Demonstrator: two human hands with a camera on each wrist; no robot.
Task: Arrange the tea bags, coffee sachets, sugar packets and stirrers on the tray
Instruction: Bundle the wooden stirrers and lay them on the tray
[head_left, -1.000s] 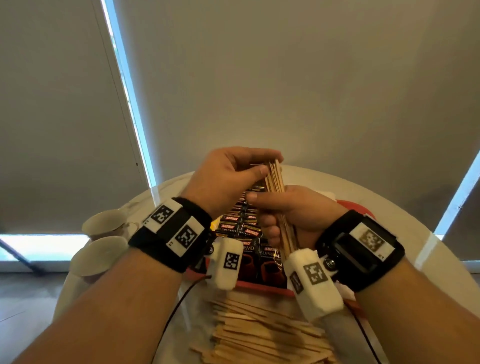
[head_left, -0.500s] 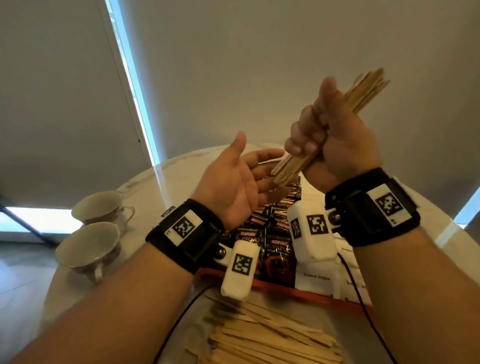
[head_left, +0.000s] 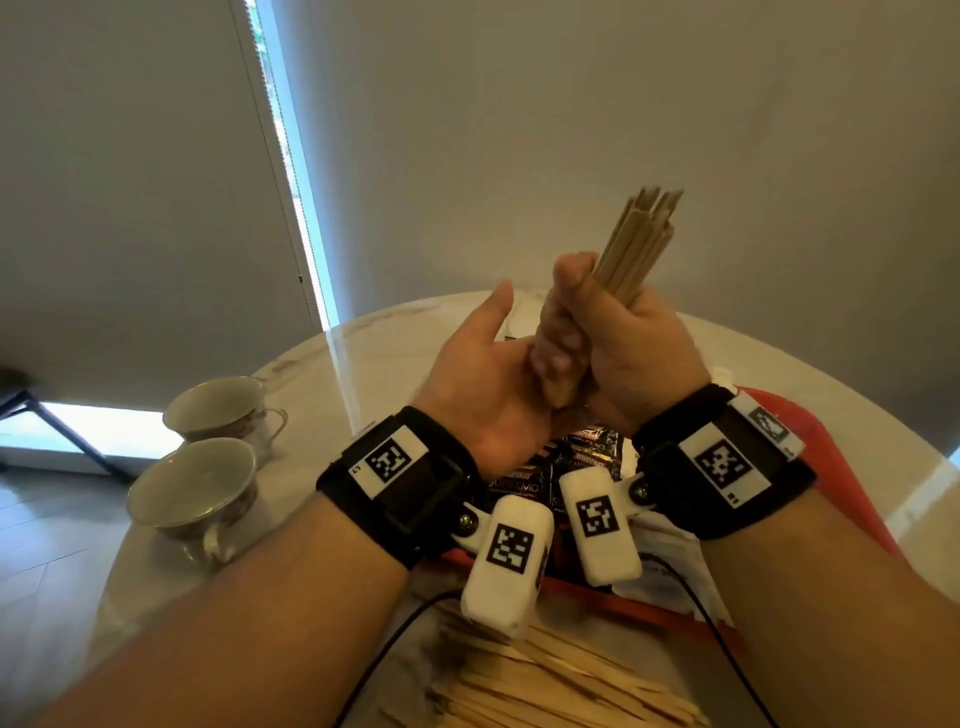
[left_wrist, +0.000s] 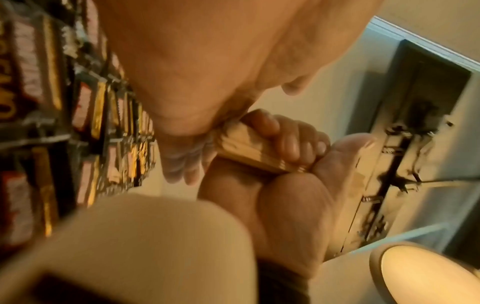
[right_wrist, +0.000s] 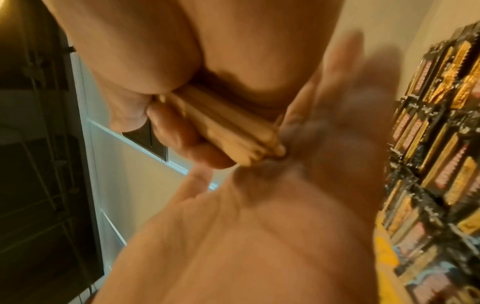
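Observation:
My right hand (head_left: 582, 332) grips a bundle of wooden stirrers (head_left: 636, 244) held nearly upright above the table. The bundle's lower end (right_wrist: 262, 150) butts against the flat palm of my left hand (head_left: 483, 374), whose fingers are straight. In the left wrist view the right fingers curl round the bundle (left_wrist: 249, 148). Below the hands, rows of dark coffee sachets (head_left: 524, 483) lie on the red tray (head_left: 815, 447), with white packets (head_left: 670, 551) beside them. The tea bags are not visible.
A heap of loose wooden stirrers (head_left: 545, 680) lies on the round marble table (head_left: 395, 353) in front of the tray's near rim. Two teacups (head_left: 223, 410) (head_left: 192, 493) stand at the table's left edge. A cable (head_left: 384, 654) hangs from the left wrist.
The right hand lifted the bundle off the tray, then turned it upright and brought its lower end onto the left palm. The left hand let go and opened flat.

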